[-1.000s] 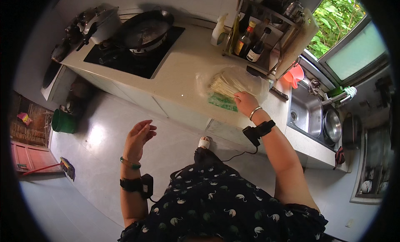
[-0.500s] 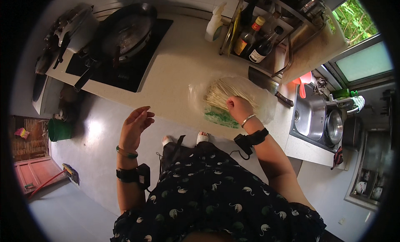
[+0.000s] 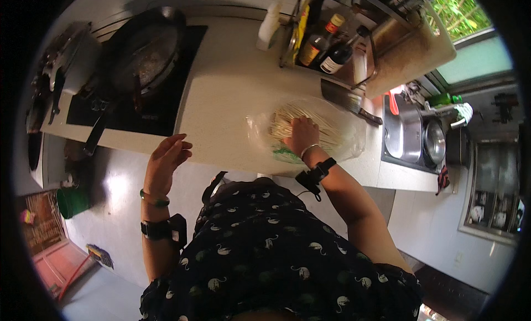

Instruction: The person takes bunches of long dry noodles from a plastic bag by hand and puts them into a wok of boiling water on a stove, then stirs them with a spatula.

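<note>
On the counter, a clear plastic bag [image 3: 351, 138] with a green patch lies spread out. Pale, thin dried noodles [image 3: 326, 124] lie in a loose bundle on it. My right hand [image 3: 302, 135] is on the left part of the bundle, its fingers curled over the noodles and its thumb on the near left side. How many strands it grips is hidden under the hand. My left hand [image 3: 167, 158] is held in the air by the counter's front edge, below the cooktop, with fingers loosely apart and nothing in them.
A large wok [image 3: 144, 55] rests on the black cooktop [image 3: 160, 113] at left, its handle reaching past the front edge. A cleaver [image 3: 348, 102] lies behind the bag. Sauce bottles [image 3: 321, 42], a white spray bottle [image 3: 269, 28] and a steel sink [image 3: 402, 130] stand farther round.
My right hand has moved left along the noodles and now curls over them from above. My left hand stays raised and empty. The whole view has shifted slightly.
</note>
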Demonstrator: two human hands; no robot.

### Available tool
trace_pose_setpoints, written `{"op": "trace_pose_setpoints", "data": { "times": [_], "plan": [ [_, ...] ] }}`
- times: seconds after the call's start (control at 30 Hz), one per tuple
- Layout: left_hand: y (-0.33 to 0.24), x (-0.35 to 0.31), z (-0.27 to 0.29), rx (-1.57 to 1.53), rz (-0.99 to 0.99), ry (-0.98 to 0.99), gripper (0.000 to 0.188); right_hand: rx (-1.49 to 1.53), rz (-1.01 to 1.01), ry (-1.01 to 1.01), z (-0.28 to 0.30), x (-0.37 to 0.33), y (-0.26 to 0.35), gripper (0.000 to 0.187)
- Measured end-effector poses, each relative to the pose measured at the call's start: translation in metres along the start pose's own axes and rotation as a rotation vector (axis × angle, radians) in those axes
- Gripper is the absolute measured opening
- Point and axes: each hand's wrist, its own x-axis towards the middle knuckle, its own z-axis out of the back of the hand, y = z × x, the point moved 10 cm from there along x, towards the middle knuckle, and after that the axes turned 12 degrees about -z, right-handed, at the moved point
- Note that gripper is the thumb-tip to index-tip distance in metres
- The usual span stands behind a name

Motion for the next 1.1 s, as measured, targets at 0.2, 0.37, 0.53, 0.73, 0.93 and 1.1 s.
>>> {"op": "trace_pose_setpoints", "data": {
  "times": [0.2,0.37,0.53,0.73,0.93,1.1],
  "plan": [
    [0.000,0.006,0.003,0.003,0.015,0.031,0.027,0.037,0.055,-0.009,-0.011,-0.006,0.005,0.035],
    [0.007,0.010,-0.005,-0.008,0.042,0.074,0.027,0.102,0.115,-0.146,0.007,-0.016,0.006,0.029],
    [0.007,0.009,-0.015,-0.005,0.043,0.118,0.028,0.191,0.116,-0.227,0.030,-0.021,-0.001,0.019],
    [0.008,0.009,-0.017,0.011,0.027,0.136,0.029,0.602,-0.024,-0.291,0.070,-0.015,-0.057,0.021],
    [0.015,0.012,-0.025,0.027,0.051,0.156,0.028,1.135,-0.057,-0.283,0.091,-0.012,-0.108,0.025],
    [0.021,0.019,-0.046,0.043,0.046,0.221,0.028,1.318,-0.036,-0.221,0.071,-0.001,-0.122,0.023]
  ]
}}
